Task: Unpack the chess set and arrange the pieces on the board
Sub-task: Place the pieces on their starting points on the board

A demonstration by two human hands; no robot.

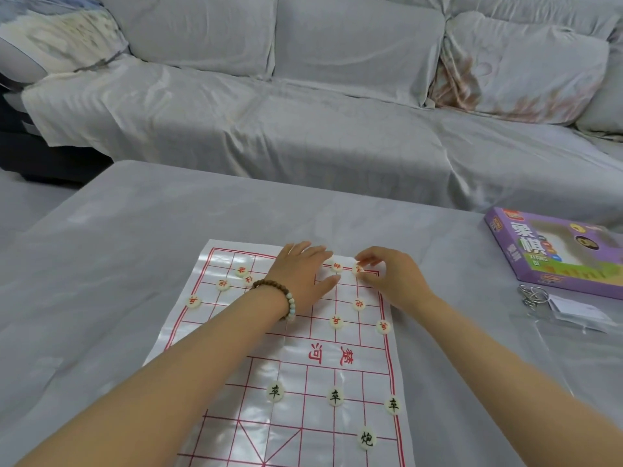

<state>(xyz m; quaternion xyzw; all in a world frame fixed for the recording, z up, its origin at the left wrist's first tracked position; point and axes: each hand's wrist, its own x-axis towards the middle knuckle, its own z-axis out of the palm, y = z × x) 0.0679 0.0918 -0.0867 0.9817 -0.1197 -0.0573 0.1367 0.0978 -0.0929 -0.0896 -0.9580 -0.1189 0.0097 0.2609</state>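
The board (367, 365) lies flat on the table (135, 230). Four red-marked pieces (223, 284) sit on the board's far left area. The left hand (303, 274), wearing a bead bracelet (279, 294), lies over the board's far middle with its fingers straight and holding nothing. The right hand (387, 274) pinches one red-marked piece (358, 269) at the board's far right corner. Four black-marked pieces (335, 396) stand on the board's near half. A purple box (553, 254) lies right of the board, well apart.
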